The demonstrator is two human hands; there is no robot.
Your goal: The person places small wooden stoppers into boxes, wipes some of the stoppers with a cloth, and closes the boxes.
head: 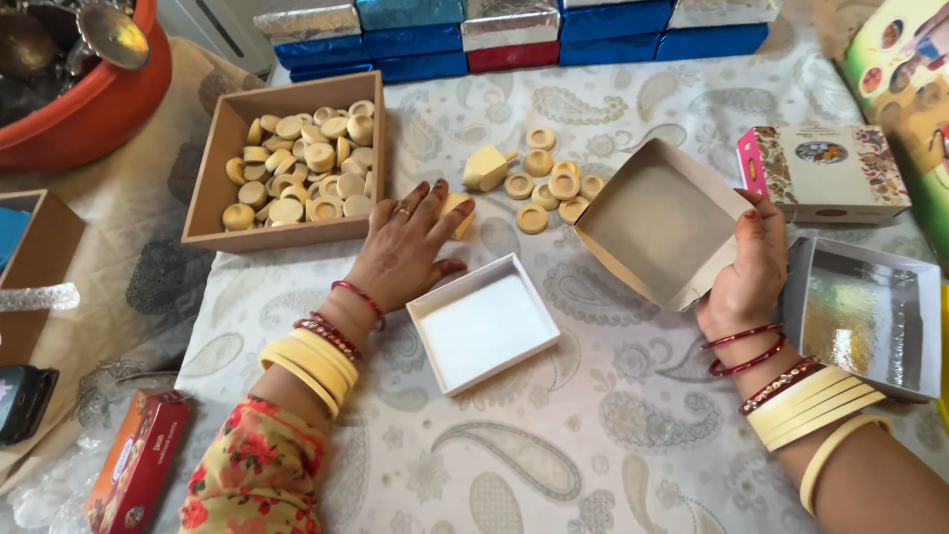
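My left hand is lying flat on the table, which is wearing a cloth with curly leaf shapes. My fingers are spread out, and they are touching one small yellow sweet under my fingertips. I am not squeezing it; my hand is open and just pressing on it.

My right hand is gripping a plain cardboard box. I am holding it by its near right corner, and it is tipping up so I am looking right inside. Nothing is showing in it.

Between my hands a white tray is sitting flat on the cloth. Just past it a little bunch of round sweets is lying loose on the table. To the left of my left hand a brown box is holding lots more round sweets.

By my right wrist a shiny silver box is sitting open. Behind it a patterned box with a pink side is resting. At the far edge, blue, silver and red boxes are standing in a row.
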